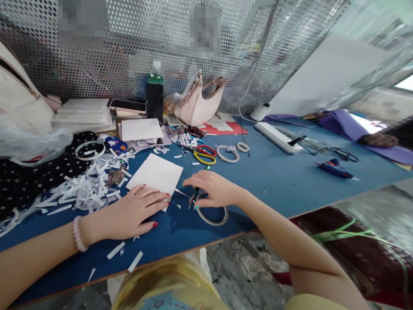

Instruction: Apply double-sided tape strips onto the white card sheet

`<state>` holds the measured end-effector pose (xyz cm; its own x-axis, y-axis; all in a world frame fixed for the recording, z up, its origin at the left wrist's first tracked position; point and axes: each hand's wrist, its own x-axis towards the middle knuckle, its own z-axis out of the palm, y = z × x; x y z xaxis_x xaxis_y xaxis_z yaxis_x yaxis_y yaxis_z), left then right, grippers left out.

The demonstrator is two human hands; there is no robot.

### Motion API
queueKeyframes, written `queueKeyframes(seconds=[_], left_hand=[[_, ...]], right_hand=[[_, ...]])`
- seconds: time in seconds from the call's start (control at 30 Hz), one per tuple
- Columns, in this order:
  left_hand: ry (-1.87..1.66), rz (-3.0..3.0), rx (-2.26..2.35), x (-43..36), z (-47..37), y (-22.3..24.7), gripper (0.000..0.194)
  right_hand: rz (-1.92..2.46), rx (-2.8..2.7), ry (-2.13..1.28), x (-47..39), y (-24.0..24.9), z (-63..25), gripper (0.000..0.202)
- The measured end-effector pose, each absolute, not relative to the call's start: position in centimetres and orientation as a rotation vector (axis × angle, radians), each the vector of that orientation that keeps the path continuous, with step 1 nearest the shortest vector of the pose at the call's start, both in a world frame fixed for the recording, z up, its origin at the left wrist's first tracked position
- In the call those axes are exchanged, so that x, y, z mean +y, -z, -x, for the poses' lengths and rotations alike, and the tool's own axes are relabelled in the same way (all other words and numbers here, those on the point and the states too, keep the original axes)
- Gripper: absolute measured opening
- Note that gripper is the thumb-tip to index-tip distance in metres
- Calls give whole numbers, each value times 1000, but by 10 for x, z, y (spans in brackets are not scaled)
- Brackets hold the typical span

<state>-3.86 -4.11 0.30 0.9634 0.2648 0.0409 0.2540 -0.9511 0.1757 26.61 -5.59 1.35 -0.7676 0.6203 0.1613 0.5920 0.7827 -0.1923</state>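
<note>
My left hand [129,213] lies flat with fingers stretched over the lower part of a white paper sheet or card [156,172], pressing it on the blue table. To the right of the card, my right hand [213,189] is closed around a dark, slim tool [192,199] with a pointed lower end; the fingers hide most of it, so its exact kind cannot be told. Beneath that hand sits a roll of tape [213,222], partly covered by the fingers. A thin white strip [182,193] extends from the card's right edge toward the tool.
Paper scraps [93,185] are heaped left of the card. Behind lie red and yellow rings [205,160], more tape rolls [228,160] and a stack of white cards [142,129]. A pink bag [200,105] stands near the mesh wall. A blue glue gun [335,169] lies at right.
</note>
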Motion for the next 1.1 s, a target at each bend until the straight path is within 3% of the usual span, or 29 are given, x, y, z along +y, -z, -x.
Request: queueKeyframes(seconds=[0.3,0.83,1.1], left_hand=[[-97,-2927,379,-39,39,-2,49],[-119,-2947,365,-38,39,-1,50],[-107,-2925,360,-37,39,-2,49]], right_hand=[[876,-2931,363,-23,-19,-259,39],[794,-2943,540,-12,-21,-255,27],[554,-2891,841,-11,-24,-253,19]])
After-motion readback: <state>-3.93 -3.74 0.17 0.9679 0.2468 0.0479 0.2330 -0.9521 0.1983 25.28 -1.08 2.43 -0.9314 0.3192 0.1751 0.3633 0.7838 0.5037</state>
